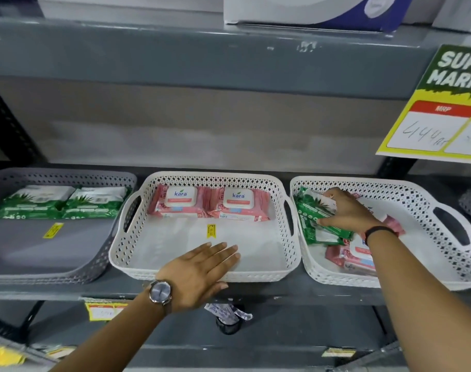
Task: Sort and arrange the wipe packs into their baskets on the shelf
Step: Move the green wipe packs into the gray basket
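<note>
Sorting in progress, seen from the head camera: three baskets stand side by side on the shelf [255,292]. The grey basket [95,267], at left, holds two green wipe packs [60,202] laid in a row along its back wall. The middle white basket [255,275] holds two pink wipe packs [210,204], likewise at the back; the front of each basket is bare. The right white basket [427,208] is the unsorted source: green packs [313,214] lie mixed with pink packs [357,257]. The right hand [348,210] reaches into it, its grip closed on a green pack near the top of the pile. The left hand [200,273] rests flat over the front rim of the middle basket, fingers spread, holding nothing. Judged from this layout, the task is roughly at its midpoint: four packs are placed, while several of both colours remain to be moved; their exact number cannot be counted under the hand.
</note>
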Motion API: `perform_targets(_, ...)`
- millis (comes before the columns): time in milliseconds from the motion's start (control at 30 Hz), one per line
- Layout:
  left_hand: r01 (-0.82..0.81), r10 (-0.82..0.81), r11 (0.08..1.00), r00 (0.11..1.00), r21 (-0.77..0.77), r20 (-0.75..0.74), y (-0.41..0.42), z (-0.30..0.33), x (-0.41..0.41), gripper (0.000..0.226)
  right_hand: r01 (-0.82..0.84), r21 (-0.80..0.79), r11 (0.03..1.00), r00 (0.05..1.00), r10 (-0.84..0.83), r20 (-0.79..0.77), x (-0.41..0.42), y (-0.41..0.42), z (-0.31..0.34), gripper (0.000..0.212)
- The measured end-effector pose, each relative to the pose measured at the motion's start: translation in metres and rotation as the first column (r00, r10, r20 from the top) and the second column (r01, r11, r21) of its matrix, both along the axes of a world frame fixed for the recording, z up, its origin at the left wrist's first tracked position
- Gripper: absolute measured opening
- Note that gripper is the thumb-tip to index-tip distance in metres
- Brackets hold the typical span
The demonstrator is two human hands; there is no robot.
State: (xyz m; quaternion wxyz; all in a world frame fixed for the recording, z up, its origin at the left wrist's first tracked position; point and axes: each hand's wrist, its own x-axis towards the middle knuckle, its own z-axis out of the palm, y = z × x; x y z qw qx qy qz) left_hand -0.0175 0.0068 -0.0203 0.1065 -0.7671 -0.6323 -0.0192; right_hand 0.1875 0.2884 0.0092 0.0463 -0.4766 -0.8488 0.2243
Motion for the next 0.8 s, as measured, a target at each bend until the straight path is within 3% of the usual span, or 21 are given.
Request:
perform_targets(133, -0.048, 0.047, 0.998, 0.999, -0.046, -0.022, -0.001, 0.004, 0.002, 0.067, 0.078, 0.243, 0.967, 0.997, -0.083, 0.010, 0.004, -0.020, 0.006, 0.068)
perform_targets(333, -0.164, 0.162, 0.986, 0.982, -0.018, -0.094, -0.018, 0.011, -0.007, 0.072, 0.151, 0.394, 0.907, 0.971, -0.061, -0.231, -0.021, -0.061, 0.035, 0.063)
perform_targets(600, -0.427, 0.429, 0.903, 0.901, 0.045, -0.067, -0.109, 0.025, -0.103, 0.073, -0.144, 0.426, 0.893, 0.850, 0.332, -0.408, -0.156, -0.165, 0.049, 0.054)
perform_targets(800, -0.566, 0.572, 0.820, 0.817, 0.091, -0.070, -0.192, 0.032, -0.198, 0.078, -0.364, 0.440, 0.821, 0.768, 0.532, -0.358, -0.288, -0.241, 0.034, 0.047)
